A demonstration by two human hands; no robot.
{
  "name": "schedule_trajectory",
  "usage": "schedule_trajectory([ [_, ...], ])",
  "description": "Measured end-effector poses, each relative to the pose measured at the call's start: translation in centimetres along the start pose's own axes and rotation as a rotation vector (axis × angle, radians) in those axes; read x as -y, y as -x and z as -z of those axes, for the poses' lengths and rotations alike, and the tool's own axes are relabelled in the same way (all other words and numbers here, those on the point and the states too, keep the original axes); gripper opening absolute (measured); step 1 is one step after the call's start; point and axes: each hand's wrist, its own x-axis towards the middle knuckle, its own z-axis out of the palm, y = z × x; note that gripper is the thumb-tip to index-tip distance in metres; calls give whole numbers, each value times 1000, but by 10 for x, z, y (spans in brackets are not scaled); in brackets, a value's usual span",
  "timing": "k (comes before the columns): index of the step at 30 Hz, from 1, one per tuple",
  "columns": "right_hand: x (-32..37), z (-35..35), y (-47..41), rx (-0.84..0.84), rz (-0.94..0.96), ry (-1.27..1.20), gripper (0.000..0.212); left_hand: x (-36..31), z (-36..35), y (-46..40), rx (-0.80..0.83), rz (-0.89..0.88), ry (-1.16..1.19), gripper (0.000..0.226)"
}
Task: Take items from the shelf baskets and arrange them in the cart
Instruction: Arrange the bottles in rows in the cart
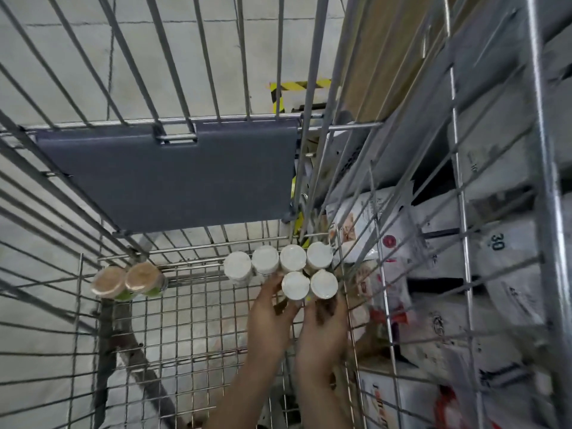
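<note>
I look down into a wire cart (pixel 173 323). Several white-lidded jars stand in its far right corner, a back row (pixel 266 260) and two in front. My left hand (pixel 272 317) grips the front left jar (pixel 295 285). My right hand (pixel 325 323) grips the front right jar (pixel 324 283) beside it. Both jars stand upright against the back row. Two tan-lidded jars with green contents (pixel 130 281) stand at the far left of the cart floor.
A grey plastic flap (pixel 173 178) hangs on the cart's far wall. Past the right wall are shelves with white bags and boxes (pixel 495 274). Yellow-black floor tape (pixel 297 86) shows beyond the cart. The near and middle cart floor is bare mesh.
</note>
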Motion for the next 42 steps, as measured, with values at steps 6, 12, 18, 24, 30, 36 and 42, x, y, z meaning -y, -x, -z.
schedule_trajectory([
  [6, -6, 4, 0, 39, -67, -107, 46, 3, 1, 3, 28, 25, 65, 52],
  [12, -9, 20, 9, 114, -115, -64, 38, 2, 12, 13, 98, 116, -20, 49],
  [18, 1, 50, 36, 336, -12, 211, 35, -3, 59, 48, 118, 181, -185, 30],
  [24, 14, 97, 92, 553, 169, 614, 41, -6, 127, 114, 187, 118, -521, 31],
  [30, 31, 162, 171, 692, 355, 819, 46, -24, 175, 213, 229, 18, -762, 42],
  [36, 40, 255, 278, 651, 548, 789, 34, -54, 210, 350, 220, -326, -820, 39],
  [42, 36, 357, 379, 603, 581, 648, 38, -64, 247, 472, 309, -498, -804, 42],
])
